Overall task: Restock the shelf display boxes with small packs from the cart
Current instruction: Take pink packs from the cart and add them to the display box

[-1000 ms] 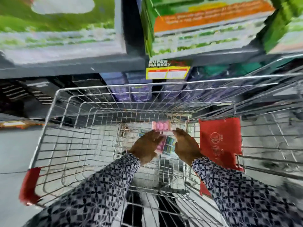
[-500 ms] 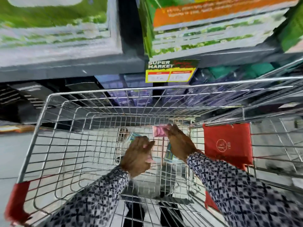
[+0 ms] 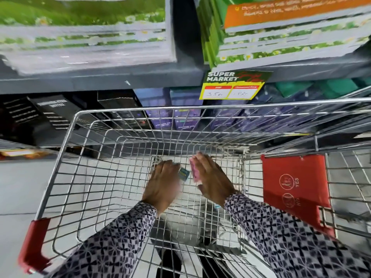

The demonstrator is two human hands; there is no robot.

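Note:
Both my hands reach down into the wire cart (image 3: pixel 140 110), low near its far end. My right hand (image 3: pixel 213 178) is shut on a pink small pack (image 3: pixel 193 170), which stands on edge against its fingers. My left hand (image 3: pixel 162 184) is blurred, back upward; a teal small pack (image 3: pixel 183 174) sits tilted at its thumb side, gripped there. The two packs are a short gap apart. Another bit of teal pack (image 3: pixel 217 206) shows on the cart floor under my right wrist. Display boxes in green (image 3: pixel 281 37) stand on the shelf above.
A grey shelf edge (image 3: pixel 100 81) with a yellow price tag (image 3: pixel 232 86) runs above the cart. Purple boxes (image 3: pixel 181 119) and black boxes (image 3: pixel 54 111) fill the lower shelf behind it. A red seat flap (image 3: pixel 293 181) hangs on the right; a red handle end (image 3: pixel 34 245) is lower left.
My hands, joined on a bundle of packs one second ago, have parted. The right hand moved forward with the pink pack; the left holds the teal one. The view tilted closer to the shelf.

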